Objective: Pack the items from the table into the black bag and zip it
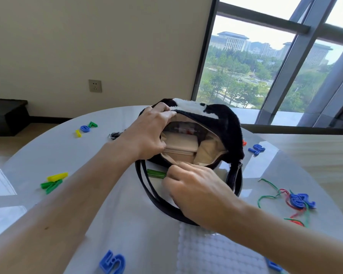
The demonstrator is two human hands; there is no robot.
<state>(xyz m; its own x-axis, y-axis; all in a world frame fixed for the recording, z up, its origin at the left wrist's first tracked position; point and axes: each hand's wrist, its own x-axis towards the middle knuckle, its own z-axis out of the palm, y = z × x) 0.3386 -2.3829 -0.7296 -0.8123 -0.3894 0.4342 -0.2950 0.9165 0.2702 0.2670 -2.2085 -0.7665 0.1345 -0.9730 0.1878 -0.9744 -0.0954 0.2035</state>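
Reaching forward, left hand (147, 133) grips the fluffy black-and-white fabric bag (232, 131) at eleven o'clock; right hand (196, 190) pinches its six o'clock rim.

Between left hand (147, 133) and right hand (194, 186), black bag (230, 125) gapes wide

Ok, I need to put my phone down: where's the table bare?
Bare tabletop lies at the left between the small numbers and the clips, and at the right between the blue piece and the yarn. The left hand and right hand crowd the black bag.
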